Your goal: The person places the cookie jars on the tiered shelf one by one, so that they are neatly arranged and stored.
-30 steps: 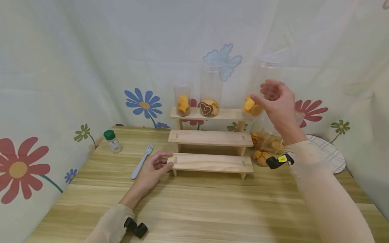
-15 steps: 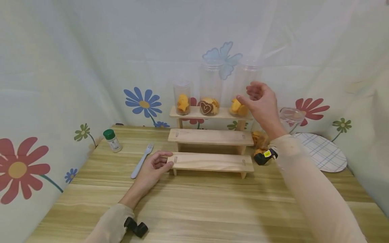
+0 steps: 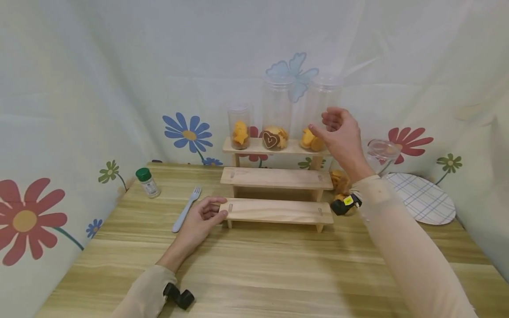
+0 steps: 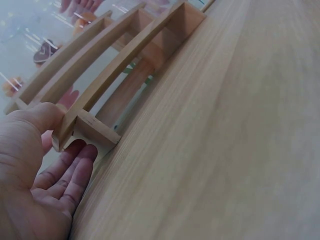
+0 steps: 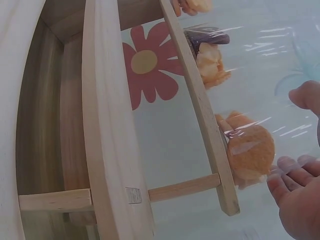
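Note:
A three-tier wooden display stand [image 3: 274,177] stands on the table. My left hand [image 3: 200,220] grips the left end of its lowest step; in the left wrist view the thumb lies at the board's edge and the fingers are under its end. On the top tier, my right hand [image 3: 342,137] holds a tall clear jar [image 3: 312,140] of yellow cookies, with thumb and fingers on opposite sides of it. Left of it on that tier stand another tall jar [image 3: 275,138] with a chocolate heart cookie and a shorter jar [image 3: 240,134] with a star cookie.
Right of the stand, partly behind my right forearm, are more cookies in clear jars [image 3: 339,180] and a clear lidded jar [image 3: 383,150]. A checked oval mat [image 3: 421,201] lies further right. At left are a blue fork [image 3: 186,211] and a green-capped shaker [image 3: 147,183].
My right hand has moved left with the tall jar, from beyond the stand's right end onto the right end of the top tier. My left hand has stayed at the lowest step.

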A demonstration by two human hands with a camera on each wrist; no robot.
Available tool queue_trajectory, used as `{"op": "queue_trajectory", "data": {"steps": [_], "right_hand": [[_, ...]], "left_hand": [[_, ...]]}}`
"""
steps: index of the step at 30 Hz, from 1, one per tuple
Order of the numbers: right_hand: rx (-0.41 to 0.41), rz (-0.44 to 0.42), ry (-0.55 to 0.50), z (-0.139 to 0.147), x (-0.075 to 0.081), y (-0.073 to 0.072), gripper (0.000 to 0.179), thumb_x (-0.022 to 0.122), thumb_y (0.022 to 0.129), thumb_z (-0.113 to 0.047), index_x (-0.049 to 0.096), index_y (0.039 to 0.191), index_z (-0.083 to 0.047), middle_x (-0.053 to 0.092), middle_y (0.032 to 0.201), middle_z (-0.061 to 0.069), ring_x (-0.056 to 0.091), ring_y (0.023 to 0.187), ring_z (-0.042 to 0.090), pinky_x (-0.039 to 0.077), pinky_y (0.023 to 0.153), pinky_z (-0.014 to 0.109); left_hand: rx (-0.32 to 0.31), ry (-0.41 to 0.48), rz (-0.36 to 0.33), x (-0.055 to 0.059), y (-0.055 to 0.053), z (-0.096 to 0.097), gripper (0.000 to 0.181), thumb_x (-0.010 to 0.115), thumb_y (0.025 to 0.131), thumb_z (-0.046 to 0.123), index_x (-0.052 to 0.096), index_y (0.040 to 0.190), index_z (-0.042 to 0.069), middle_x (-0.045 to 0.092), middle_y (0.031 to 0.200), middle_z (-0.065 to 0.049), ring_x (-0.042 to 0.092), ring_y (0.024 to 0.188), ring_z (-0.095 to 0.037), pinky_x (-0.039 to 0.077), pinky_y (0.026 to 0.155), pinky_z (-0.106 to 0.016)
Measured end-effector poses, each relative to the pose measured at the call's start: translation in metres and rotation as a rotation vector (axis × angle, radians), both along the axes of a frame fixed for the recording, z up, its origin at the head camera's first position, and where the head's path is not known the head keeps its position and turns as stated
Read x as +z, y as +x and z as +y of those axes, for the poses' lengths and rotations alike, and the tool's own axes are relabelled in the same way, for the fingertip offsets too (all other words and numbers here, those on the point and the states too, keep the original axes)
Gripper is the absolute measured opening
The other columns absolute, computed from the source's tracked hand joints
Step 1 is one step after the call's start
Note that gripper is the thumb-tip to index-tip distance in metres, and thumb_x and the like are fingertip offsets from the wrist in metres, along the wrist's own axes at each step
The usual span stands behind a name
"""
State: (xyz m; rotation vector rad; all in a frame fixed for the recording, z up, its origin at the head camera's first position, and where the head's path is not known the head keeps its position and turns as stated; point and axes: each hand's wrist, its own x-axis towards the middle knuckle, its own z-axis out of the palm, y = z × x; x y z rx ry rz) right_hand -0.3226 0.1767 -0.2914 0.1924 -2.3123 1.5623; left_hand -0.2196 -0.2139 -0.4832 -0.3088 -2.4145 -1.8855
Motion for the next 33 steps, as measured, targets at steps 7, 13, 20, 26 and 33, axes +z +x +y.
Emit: {"op": "queue_trajectory", "data": {"steps": [7,13,20,26,33], "right_hand": [[-0.01,-0.031,0.042,-0.001,0.002,0.003,0.088,0.086,0.101,-0.039,0.04,0.169,-0.009,0.055,0.166,0.011,0.053,0.152,0.028,0.041,0.129,0.04],[-0.046,-0.032,0.071,0.002,0.005,0.014,0.101,0.086,0.099,-0.045,0.029,0.176,-0.012,0.046,0.173,0.01,0.046,0.158,0.028,0.037,0.131,0.041],[-0.047,0.091,-0.01,0.014,0.006,0.033,0.097,0.089,0.098,-0.033,0.034,0.173,-0.006,0.051,0.168,0.016,0.051,0.155,0.031,0.039,0.13,0.038],[-0.094,0.152,-0.01,0.031,0.0,0.055,0.089,0.088,0.099,-0.03,0.04,0.171,-0.009,0.054,0.166,0.013,0.054,0.152,0.025,0.041,0.128,0.034],[-0.197,0.145,-0.035,0.053,-0.008,0.083,0.084,0.088,0.099,-0.032,0.045,0.17,-0.019,0.057,0.163,0.004,0.055,0.15,0.02,0.041,0.127,0.031]], "left_hand": [[0.001,-0.003,-0.001,0.0,0.0,0.0,0.036,0.078,0.108,0.018,0.07,0.141,0.008,0.076,0.117,-0.019,0.072,0.102,-0.02,0.06,0.087,-0.024],[-0.005,-0.001,0.005,0.002,0.002,0.0,0.036,0.078,0.108,0.018,0.07,0.141,0.007,0.076,0.115,-0.019,0.072,0.101,-0.019,0.059,0.085,-0.024],[-0.004,0.005,-0.002,0.003,0.003,0.0,0.036,0.078,0.108,0.018,0.07,0.141,0.007,0.075,0.115,-0.019,0.072,0.101,-0.02,0.059,0.086,-0.024],[-0.002,0.005,0.001,0.003,0.003,0.0,0.036,0.079,0.107,0.018,0.07,0.14,0.007,0.076,0.115,-0.019,0.072,0.1,-0.02,0.059,0.085,-0.024],[-0.004,0.003,0.004,0.003,0.002,0.001,0.035,0.079,0.107,0.016,0.07,0.14,0.007,0.075,0.114,-0.019,0.072,0.099,-0.02,0.06,0.084,-0.023]]}}
